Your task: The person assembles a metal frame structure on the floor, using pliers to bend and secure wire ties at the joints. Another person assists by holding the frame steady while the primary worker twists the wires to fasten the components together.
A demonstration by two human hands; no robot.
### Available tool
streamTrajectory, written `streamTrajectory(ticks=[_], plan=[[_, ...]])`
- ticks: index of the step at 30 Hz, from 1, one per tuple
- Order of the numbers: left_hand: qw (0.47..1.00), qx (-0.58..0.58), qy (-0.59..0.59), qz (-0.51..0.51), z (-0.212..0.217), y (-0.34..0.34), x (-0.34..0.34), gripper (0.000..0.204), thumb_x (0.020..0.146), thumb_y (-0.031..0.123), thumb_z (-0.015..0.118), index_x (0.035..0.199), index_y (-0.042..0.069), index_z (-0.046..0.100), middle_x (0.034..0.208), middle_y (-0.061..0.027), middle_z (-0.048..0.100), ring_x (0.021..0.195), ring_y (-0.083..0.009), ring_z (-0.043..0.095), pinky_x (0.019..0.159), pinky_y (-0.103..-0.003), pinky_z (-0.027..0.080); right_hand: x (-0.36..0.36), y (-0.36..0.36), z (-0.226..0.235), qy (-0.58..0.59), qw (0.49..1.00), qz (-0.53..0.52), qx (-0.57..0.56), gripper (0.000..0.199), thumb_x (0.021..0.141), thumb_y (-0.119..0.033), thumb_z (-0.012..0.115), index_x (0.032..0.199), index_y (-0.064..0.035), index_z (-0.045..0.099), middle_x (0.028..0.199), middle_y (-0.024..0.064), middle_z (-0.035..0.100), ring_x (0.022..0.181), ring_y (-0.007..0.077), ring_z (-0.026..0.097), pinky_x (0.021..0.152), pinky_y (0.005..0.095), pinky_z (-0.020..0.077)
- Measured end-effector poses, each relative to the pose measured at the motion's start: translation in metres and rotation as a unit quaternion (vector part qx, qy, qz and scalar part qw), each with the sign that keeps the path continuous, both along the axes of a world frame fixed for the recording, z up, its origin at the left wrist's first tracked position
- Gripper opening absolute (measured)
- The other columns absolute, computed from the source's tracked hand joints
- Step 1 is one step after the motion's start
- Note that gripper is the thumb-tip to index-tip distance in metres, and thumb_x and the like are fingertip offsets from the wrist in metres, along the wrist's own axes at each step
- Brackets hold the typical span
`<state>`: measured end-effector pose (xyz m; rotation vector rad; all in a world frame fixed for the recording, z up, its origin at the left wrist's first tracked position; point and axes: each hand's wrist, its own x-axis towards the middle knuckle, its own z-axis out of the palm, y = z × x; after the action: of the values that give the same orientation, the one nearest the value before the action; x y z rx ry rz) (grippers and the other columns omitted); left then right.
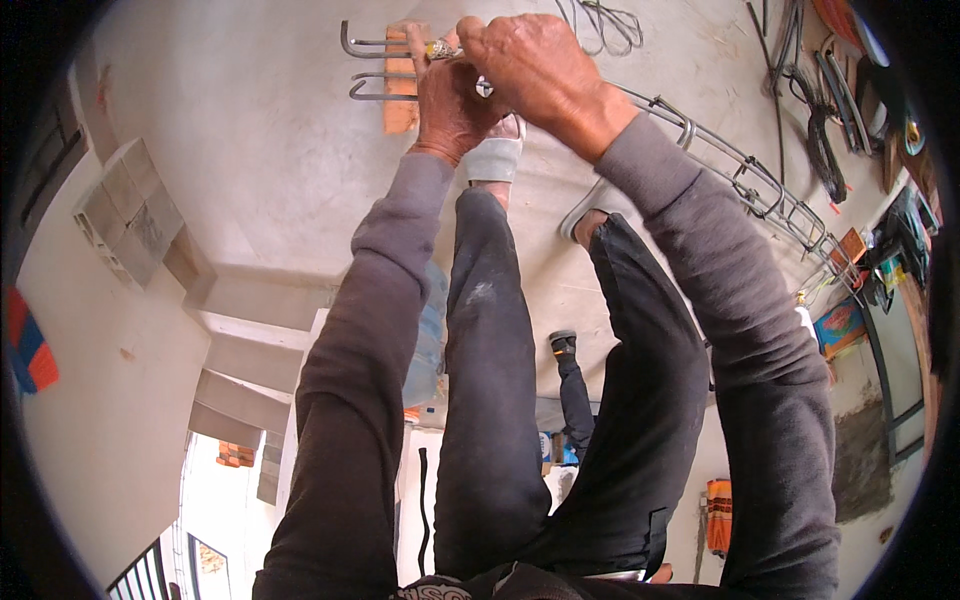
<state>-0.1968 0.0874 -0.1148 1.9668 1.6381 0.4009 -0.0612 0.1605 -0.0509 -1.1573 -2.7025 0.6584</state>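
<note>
On the pale floor (270, 140), at the top of the view, a long steel rebar cage (690, 130) runs from the person's hands toward the right, its hooked bar ends (375, 97) lying across an orange brick (398, 118). The left hand (452, 105) is at the bars just beside the brick, one finger extended over them; whether it is clamped on the steel cannot be told. The right hand (540, 70) is curled closed against the left, its contents hidden. Loose wire (612, 28) lies beyond it. As for writing, pale block lettering (432, 593) on the person's dark clothing is cut off by the lower edge. At far right, a blue carton (840, 326) carries colourful print too small to make out.
</note>
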Motion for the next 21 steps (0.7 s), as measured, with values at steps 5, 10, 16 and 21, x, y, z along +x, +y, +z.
streamTrajectory(ticks=[5, 10, 16, 21], plan=[[0.994, 0.042, 0.001, 0.099, -0.006, 0.001, 0.015, 0.033, 0.084, 0.048, 0.069, 0.081, 0.016, 0.073, 0.076, 0.0005, 0.072, 0.098, -0.0206, 0.065, 0.120, -0.060, 0.005, 0.001, 0.034, -0.016, -0.052, 0.987, 0.143, 0.045, 0.011, 0.086, -0.014, 0.060, 0.088, -0.0034, 0.060, 0.068, 0.0090, 0.067, 0.065, 0.0239, 0.070, 0.058, 0.0347, 0.0546], [0.986, 0.045, -0.062, 0.148, -0.002, 0.001, 0.028, 0.024, 0.082, 0.039, 0.073, 0.076, 0.016, 0.072, 0.076, 0.0066, 0.071, 0.098, -0.0158, 0.063, 0.120, -0.056, 0.007, 0.010, 0.056, -0.022, -0.048, 0.973, 0.210, 0.081, 0.010, 0.087, -0.016, 0.060, 0.089, -0.0064, 0.061, 0.063, 0.0060, 0.064, 0.061, 0.0224, 0.068, 0.055, 0.0356, 0.0518], [0.980, 0.061, -0.057, 0.183, -0.004, 0.002, 0.033, 0.011, 0.075, 0.020, 0.079, 0.071, 0.014, 0.071, 0.081, 0.0039, 0.072, 0.099, -0.0166, 0.064, 0.121, -0.054, 0.009, 0.027, 0.068, -0.047, 0.001, 0.986, 0.162, 0.028, 0.012, 0.078, -0.013, 0.063, 0.067, -0.0073, 0.061, 0.060, 0.0130, 0.060, 0.060, 0.0296, 0.064, 0.057, 0.0420, 0.0503], [0.978, 0.042, -0.072, 0.192, -0.004, 0.004, 0.038, 0.007, 0.074, 0.014, 0.077, 0.070, 0.013, 0.071, 0.083, 0.0030, 0.072, 0.097, -0.0185, 0.065, 0.121, -0.055, 0.009, 0.041, 0.067, -0.061, -0.029, 0.995, 0.087, -0.043, 0.012, 0.073, -0.016, 0.066, 0.066, -0.0062, 0.062, 0.059, 0.0144, 0.059, 0.061, 0.0316, 0.064, 0.060, 0.0446, 0.0510]])
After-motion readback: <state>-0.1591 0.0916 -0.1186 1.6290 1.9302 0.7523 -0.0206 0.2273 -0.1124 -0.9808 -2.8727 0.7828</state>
